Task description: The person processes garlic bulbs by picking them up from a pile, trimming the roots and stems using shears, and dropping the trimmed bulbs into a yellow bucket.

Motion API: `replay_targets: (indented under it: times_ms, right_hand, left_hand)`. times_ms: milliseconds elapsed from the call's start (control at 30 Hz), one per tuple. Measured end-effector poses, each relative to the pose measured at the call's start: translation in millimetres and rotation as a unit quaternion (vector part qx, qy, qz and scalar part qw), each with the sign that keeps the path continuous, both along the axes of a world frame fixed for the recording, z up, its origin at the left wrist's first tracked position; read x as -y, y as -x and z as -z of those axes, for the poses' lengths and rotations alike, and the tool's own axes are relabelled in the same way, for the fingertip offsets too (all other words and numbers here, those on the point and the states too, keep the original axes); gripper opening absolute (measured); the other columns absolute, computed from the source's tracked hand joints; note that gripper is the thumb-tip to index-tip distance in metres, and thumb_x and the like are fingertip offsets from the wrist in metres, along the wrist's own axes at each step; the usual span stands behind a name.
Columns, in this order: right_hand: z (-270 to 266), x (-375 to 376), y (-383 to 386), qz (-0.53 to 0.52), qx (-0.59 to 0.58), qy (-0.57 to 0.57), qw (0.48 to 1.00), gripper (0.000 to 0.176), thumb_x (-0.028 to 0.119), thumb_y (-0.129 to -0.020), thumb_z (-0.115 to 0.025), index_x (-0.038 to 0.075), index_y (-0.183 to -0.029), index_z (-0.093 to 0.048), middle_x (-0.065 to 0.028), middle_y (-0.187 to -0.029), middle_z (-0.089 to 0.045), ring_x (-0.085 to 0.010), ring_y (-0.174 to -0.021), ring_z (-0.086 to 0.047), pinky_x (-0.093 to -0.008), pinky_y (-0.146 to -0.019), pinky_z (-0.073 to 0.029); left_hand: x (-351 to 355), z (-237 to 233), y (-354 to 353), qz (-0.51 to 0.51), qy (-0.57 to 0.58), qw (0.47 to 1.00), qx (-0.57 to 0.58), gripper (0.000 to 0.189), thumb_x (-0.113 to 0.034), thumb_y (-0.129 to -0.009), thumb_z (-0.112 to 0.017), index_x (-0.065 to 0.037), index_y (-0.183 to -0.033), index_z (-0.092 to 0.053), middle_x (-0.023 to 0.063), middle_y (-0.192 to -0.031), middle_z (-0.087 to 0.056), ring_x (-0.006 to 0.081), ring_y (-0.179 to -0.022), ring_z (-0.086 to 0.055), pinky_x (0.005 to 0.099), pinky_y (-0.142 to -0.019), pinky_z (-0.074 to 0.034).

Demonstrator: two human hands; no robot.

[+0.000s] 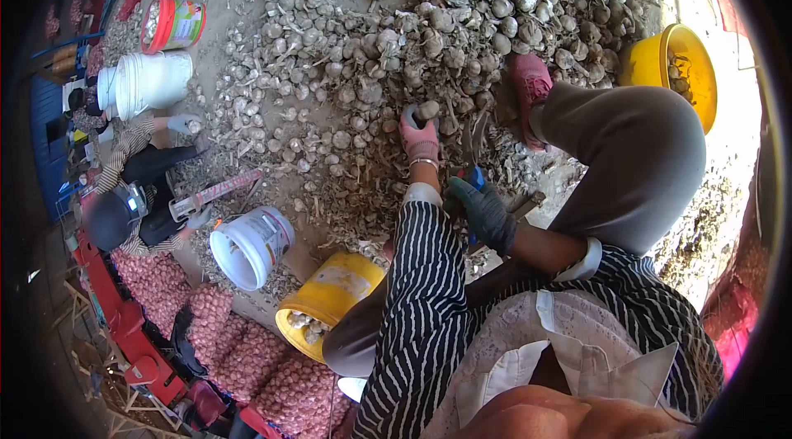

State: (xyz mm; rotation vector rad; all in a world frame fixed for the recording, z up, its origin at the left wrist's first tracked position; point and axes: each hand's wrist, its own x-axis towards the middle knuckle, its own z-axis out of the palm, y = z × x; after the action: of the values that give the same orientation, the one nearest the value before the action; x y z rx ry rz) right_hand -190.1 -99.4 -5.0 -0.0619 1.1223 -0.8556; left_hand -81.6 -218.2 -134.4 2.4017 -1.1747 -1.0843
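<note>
My left hand [420, 140], in a pink glove, is closed round a garlic bulb [426, 111] above the heap. My right hand [487, 216], in a dark green glove, grips blue-handled pruning shears [473, 177]; their dark blades point up, just right of my left wrist. Below and around both hands lie dry stalks and a spread of loose garlic bulbs [330, 51], some still with stems. A wooden stick [528, 205] shows beside my right hand, partly hidden by it.
A yellow bucket [351, 280] holding bulbs lies tipped by my left knee, near a white bucket [262, 241]. Another yellow bucket [648, 59] stands beyond my right knee. At left, a co-worker [124, 200] sits near full garlic net bags [247, 356] and more buckets.
</note>
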Motion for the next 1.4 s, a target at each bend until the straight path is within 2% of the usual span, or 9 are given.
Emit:
replay_targets:
  times_ms: [400,500,667,767,833,933,1000,1100,1400]
  right_hand:
    - [1.6,-9.4,-6.3,-0.161,-0.016,0.116,0.98,0.022,0.026,-0.089,-0.063,0.008,-0.097,-0.052,-0.0021,-0.076,-0.056,-0.011,-0.063,-0.056,-0.0267,-0.052,-0.048]
    - [-11.3,-16.1,-11.1,-0.295,-0.184,0.298,0.889,0.037,0.026,-0.087,-0.064,0.003,-0.112,-0.05,-0.0089,-0.087,-0.06,-0.0236,-0.081,-0.062,-0.0357,-0.072,-0.049]
    - [-37.6,-26.3,-1.3,-0.41,-0.325,0.436,0.732,0.06,0.032,-0.081,-0.064,0.001,-0.127,-0.043,-0.021,-0.1,-0.061,-0.0379,-0.094,-0.059,-0.0433,-0.081,-0.047]
    - [-43.6,-29.0,-3.9,-0.421,-0.395,0.511,0.637,0.066,0.034,-0.078,-0.065,0.001,-0.129,-0.042,-0.0239,-0.1,-0.06,-0.0397,-0.096,-0.058,-0.0444,-0.084,-0.046]
    - [-46.3,-28.2,-5.9,-0.434,-0.424,0.527,0.595,0.066,0.033,-0.077,-0.066,0.001,-0.13,-0.042,-0.0238,-0.099,-0.06,-0.0394,-0.096,-0.058,-0.0445,-0.084,-0.046]
    - [-33.6,-35.0,-9.8,-0.459,-0.418,0.503,0.602,0.061,0.034,-0.08,-0.065,0.0,-0.126,-0.045,-0.0195,-0.096,-0.062,-0.0347,-0.091,-0.061,-0.0411,-0.08,-0.048]
    - [-0.1,-39.6,-19.3,-0.387,-0.196,0.362,0.825,0.051,0.036,-0.084,-0.064,0.002,-0.119,-0.051,-0.0119,-0.093,-0.063,-0.0247,-0.083,-0.063,-0.0369,-0.073,-0.05]
    - [-0.3,-24.6,-7.3,-0.28,0.007,0.126,0.952,0.044,0.039,-0.087,-0.062,0.004,-0.112,-0.053,-0.0068,-0.091,-0.062,-0.0172,-0.078,-0.061,-0.0337,-0.07,-0.052]
    - [1.6,-11.0,5.7,-0.25,0.085,0.1,0.959,0.034,0.036,-0.091,-0.058,0.006,-0.107,-0.058,-0.006,-0.089,-0.063,-0.0175,-0.077,-0.062,-0.0357,-0.069,-0.053]
  left_hand:
    - [-112.4,-98.2,-52.7,-0.271,0.39,0.814,-0.335,0.046,0.008,-0.078,-0.061,-0.006,-0.12,-0.049,0.0095,-0.111,-0.056,0.0202,-0.102,-0.057,0.0309,-0.084,-0.052]
    - [-126.3,-122.0,-58.8,-0.272,0.351,0.7,-0.559,0.028,-0.019,-0.088,-0.059,-0.009,-0.114,-0.053,0.0079,-0.094,-0.062,0.0167,-0.083,-0.061,0.0257,-0.064,-0.049]
    - [-159.9,-138.4,-66.3,-0.449,0.301,0.529,-0.655,0.032,-0.029,-0.09,-0.058,-0.008,-0.114,-0.057,0.0081,-0.099,-0.066,0.0209,-0.091,-0.062,0.0335,-0.072,-0.05]
    - [-174.3,-127.9,-69.5,-0.362,0.297,0.586,-0.661,0.03,-0.031,-0.09,-0.057,-0.008,-0.109,-0.06,0.0086,-0.101,-0.066,0.0243,-0.092,-0.061,0.0348,-0.076,-0.05]
    - [-184.8,-113.5,-74.8,-0.073,0.373,0.881,-0.282,0.026,-0.021,-0.092,-0.055,0.001,-0.105,-0.06,0.0103,-0.101,-0.066,0.0202,-0.088,-0.063,0.031,-0.074,-0.05]
    - [-201.8,-84.0,-82.4,-0.17,0.128,0.972,-0.105,0.028,-0.014,-0.091,-0.054,0.004,-0.112,-0.057,0.0108,-0.106,-0.065,0.0187,-0.091,-0.062,0.0284,-0.078,-0.048]
    - [-224.4,-56.1,-85.7,-0.061,0.171,0.975,-0.125,0.043,-0.034,-0.087,-0.055,-0.002,-0.116,-0.059,0.0192,-0.112,-0.062,0.0305,-0.106,-0.059,0.0398,-0.092,-0.045]
    - [-247.6,-44.6,-78.0,0.072,-0.086,0.989,0.096,0.052,-0.041,-0.082,-0.063,-0.005,-0.119,-0.058,0.0174,-0.116,-0.062,0.0339,-0.104,-0.06,0.0389,-0.089,-0.047]
    - [-228.8,72.4,-154.0,-0.307,-0.035,0.948,-0.084,0.046,-0.04,-0.081,-0.063,-0.005,-0.111,-0.062,0.0157,-0.107,-0.066,0.0301,-0.088,-0.066,0.0409,-0.076,-0.051]
